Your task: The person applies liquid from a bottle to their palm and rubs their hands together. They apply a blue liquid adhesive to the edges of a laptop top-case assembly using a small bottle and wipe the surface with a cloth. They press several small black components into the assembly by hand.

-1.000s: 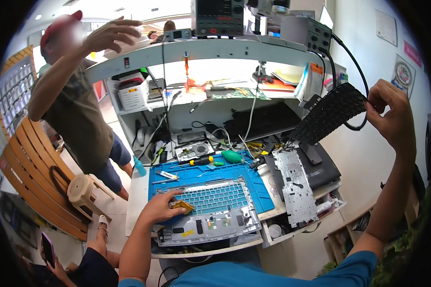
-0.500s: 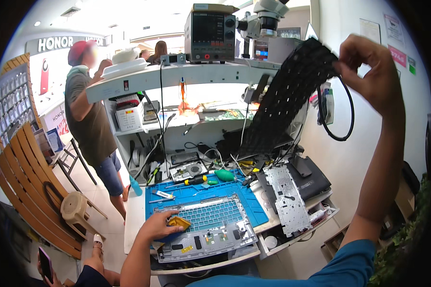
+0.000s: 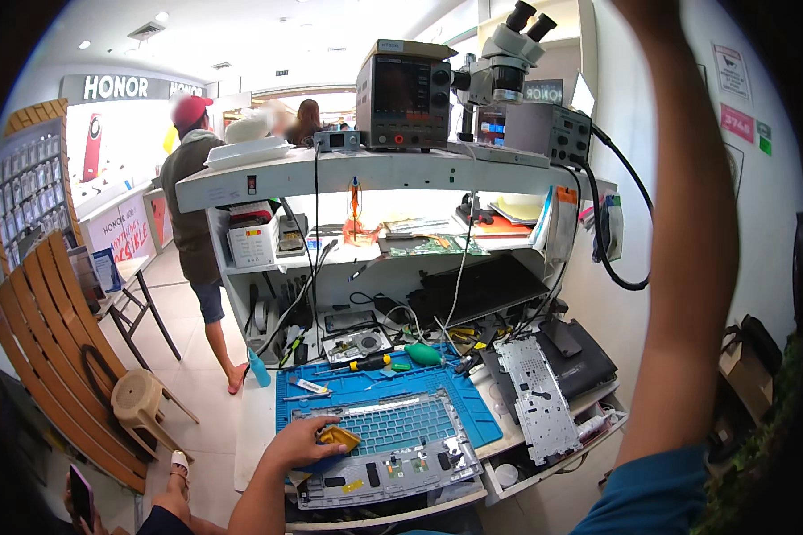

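Note:
My left hand [image 3: 303, 444] rests at the left side of a silver laptop top case [image 3: 393, 477]. Its thumb and fingers close on a crumpled yellow piece [image 3: 339, 437], whose material I cannot make out. The case's key grid is bare, and the blue repair mat [image 3: 477, 401] shows through its openings. My right arm [image 3: 687, 250] reaches straight up on the right. The right hand lies beyond the top edge, so its fingers and anything in them are hidden.
A green air blower [image 3: 424, 355] and a yellow-black screwdriver [image 3: 370, 363] lie on the mat's far side. A perforated metal plate [image 3: 537, 397] lies over an open drawer on the right. Above stand a power supply [image 3: 406, 98] and a microscope [image 3: 509, 67]. A person [image 3: 192, 178] stands at left.
My right hand has risen out of view, and the black keyboard sheet it held has left the picture. My left hand stays on the case. The standing person has turned away.

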`<state>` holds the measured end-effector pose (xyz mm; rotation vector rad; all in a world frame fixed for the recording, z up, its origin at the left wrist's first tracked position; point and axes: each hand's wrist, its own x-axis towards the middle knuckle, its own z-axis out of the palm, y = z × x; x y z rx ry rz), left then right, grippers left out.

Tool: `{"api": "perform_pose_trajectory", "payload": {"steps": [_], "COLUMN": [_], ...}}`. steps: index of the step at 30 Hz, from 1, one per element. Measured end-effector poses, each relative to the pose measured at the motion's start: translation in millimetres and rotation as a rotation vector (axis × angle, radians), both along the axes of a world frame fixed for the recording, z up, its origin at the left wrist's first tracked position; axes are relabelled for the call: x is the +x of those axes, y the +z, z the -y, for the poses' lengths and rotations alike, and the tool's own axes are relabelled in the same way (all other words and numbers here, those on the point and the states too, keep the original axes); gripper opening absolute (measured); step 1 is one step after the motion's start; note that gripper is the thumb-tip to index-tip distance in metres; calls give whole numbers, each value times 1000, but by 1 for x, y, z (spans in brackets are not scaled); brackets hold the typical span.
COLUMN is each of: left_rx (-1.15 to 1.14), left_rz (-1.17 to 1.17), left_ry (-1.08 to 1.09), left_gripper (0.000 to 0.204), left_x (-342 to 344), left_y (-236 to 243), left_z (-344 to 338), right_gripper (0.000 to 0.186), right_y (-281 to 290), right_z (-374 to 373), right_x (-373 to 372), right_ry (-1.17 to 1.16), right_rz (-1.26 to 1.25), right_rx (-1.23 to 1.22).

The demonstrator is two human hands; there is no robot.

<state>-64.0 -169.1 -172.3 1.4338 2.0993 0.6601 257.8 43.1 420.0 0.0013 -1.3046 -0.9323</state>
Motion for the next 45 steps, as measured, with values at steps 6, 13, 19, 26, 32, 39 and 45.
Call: {"api": "perform_pose_trajectory", "payload": {"steps": [6,13,19,26,32,39,45], "left_rx": [58,21,-4,-32,-68,-83,14], "left_rz": [-13,3,5,21,4,-16,106], "left_ry": [-18,-30,-26,-15,-8,-41,22], "left_gripper": [80,76,76,77,79,73,67], "left_x": [-2,3,0,2,4,9,8], "left_y": [-3,6,2,4,8,14,22], "left_z": [9,7,3,1,2,5,7], "right_gripper": [10,18,19,28,13,25,37], "right_y": [-42,-54,-55,-50,-50,-79,-245], "right_z": [-105,-148,-150,-168,-148,-108,-67], "right_x": [-127,-170,-176,-178,-186,-176,-164], "right_ry": [-259,-185,-212,-256,-304,-277,478], "right_rz": [235,213,224,252,240,161,451], "right_rx": [-205,-235,-353,-301,-301,-368,-475]}}
